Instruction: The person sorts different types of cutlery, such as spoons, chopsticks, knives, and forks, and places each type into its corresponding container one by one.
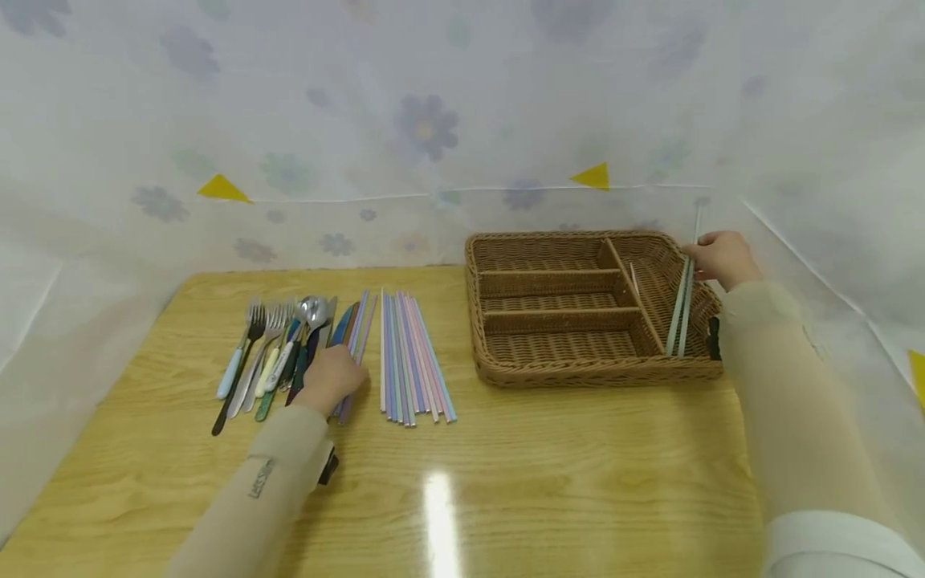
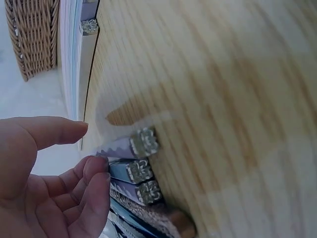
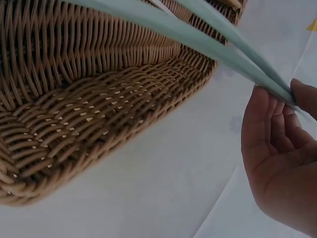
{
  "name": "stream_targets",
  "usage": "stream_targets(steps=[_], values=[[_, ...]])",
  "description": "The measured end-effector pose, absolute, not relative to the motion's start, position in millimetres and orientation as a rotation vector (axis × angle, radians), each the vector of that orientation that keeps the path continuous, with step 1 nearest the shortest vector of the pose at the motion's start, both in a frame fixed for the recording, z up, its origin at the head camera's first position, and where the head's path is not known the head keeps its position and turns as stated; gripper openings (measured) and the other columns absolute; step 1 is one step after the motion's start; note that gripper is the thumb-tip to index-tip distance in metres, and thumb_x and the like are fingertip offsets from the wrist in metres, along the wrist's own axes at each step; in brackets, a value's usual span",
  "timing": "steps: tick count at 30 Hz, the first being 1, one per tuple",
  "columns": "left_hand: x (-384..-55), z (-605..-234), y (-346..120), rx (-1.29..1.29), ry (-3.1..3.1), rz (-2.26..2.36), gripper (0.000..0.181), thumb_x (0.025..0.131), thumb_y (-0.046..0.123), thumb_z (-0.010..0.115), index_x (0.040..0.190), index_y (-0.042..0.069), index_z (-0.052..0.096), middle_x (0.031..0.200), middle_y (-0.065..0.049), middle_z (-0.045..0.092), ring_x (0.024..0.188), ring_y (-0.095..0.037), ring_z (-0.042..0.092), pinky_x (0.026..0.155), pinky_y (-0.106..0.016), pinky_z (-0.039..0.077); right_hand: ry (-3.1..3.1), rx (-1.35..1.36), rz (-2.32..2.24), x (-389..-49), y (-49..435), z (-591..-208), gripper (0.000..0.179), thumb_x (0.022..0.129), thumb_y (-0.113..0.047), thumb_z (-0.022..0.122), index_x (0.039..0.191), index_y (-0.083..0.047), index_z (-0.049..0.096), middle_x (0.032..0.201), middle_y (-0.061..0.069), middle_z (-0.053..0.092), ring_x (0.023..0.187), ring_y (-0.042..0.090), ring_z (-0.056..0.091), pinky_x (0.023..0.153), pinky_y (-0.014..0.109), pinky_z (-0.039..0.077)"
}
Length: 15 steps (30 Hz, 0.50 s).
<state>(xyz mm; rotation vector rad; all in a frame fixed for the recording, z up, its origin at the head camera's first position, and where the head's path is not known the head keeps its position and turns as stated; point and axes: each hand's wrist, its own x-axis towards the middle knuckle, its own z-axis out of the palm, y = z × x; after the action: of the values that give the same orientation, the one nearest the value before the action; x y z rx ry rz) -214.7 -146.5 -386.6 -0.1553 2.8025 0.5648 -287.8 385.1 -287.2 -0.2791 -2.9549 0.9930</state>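
Note:
My right hand (image 1: 726,258) pinches a pair of pale green chopsticks (image 3: 218,52) between thumb and fingers. Their lower ends reach down into the right compartment of a wicker basket (image 1: 600,372), and they lean with their upper ends past its rim. A thin pale pink stick (image 1: 633,278) stands in that same compartment. Over the table's left part, my left hand (image 1: 332,379) is beside a few lilac and blue-green chopsticks (image 2: 141,171). Its thumb is apart from the loosely bent fingers, whose tips are at the chopsticks; whether they touch is unclear.
A row of pastel chopsticks (image 1: 415,361) lies between my left hand and the basket. Forks (image 1: 256,321), spoons (image 1: 312,310) and knives lie close together at the left. The basket's left side has three compartments. A flowered white sheet (image 1: 347,152) hangs behind the wooden table (image 1: 549,474).

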Motion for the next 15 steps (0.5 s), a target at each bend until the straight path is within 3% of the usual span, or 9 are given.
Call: stream_targets(steps=[2,6,8,11,15], values=[[-213,-387,-148,-0.170,2.804,0.553,0.026,0.085,0.016,0.051,0.061,0.008,0.043,0.069,-0.010,0.053,0.058,-0.019,0.047,0.047,-0.029,0.037,-2.991,-0.270,1.023,-289,377,-296,0.040,0.095,-0.021,0.048,0.108,0.017,0.048,0.096,0.029,0.056,0.057,0.009,0.061,0.067,0.041,0.055],[-210,-390,-148,-0.185,2.816,0.557,0.024,0.084,0.013,0.056,0.062,0.005,0.050,0.070,-0.011,0.057,0.055,-0.018,0.049,0.045,-0.027,0.039,-3.109,-0.305,1.087,-291,374,-318,0.043,0.091,-0.017,0.053,0.114,0.019,0.047,0.102,0.033,0.055,0.064,0.019,0.065,0.071,0.043,0.055],[-210,-391,-149,-0.182,2.823,0.574,0.024,0.084,0.010,0.056,0.061,0.005,0.051,0.068,-0.010,0.056,0.053,-0.016,0.048,0.043,-0.025,0.038,-3.165,-0.313,1.122,-293,376,-327,0.045,0.090,-0.014,0.055,0.117,0.021,0.045,0.094,0.027,0.060,0.064,0.018,0.064,0.070,0.042,0.055],[-211,-392,-149,-0.173,2.841,0.582,0.027,0.084,0.006,0.055,0.058,0.006,0.049,0.063,-0.008,0.053,0.050,-0.015,0.046,0.042,-0.024,0.036,-3.247,-0.282,1.104,-296,380,-338,0.034,0.088,-0.009,0.054,0.106,0.019,0.052,0.074,0.012,0.063,0.060,0.013,0.061,0.064,0.038,0.055],[-213,-394,-150,-0.159,2.865,0.570,0.030,0.083,0.004,0.054,0.054,0.008,0.045,0.057,-0.005,0.048,0.049,-0.015,0.044,0.042,-0.024,0.035,-3.440,-0.170,0.923,-296,382,-344,0.019,0.088,-0.006,0.052,0.091,0.010,0.061,0.069,0.006,0.062,0.060,0.014,0.060,0.061,0.035,0.054]])
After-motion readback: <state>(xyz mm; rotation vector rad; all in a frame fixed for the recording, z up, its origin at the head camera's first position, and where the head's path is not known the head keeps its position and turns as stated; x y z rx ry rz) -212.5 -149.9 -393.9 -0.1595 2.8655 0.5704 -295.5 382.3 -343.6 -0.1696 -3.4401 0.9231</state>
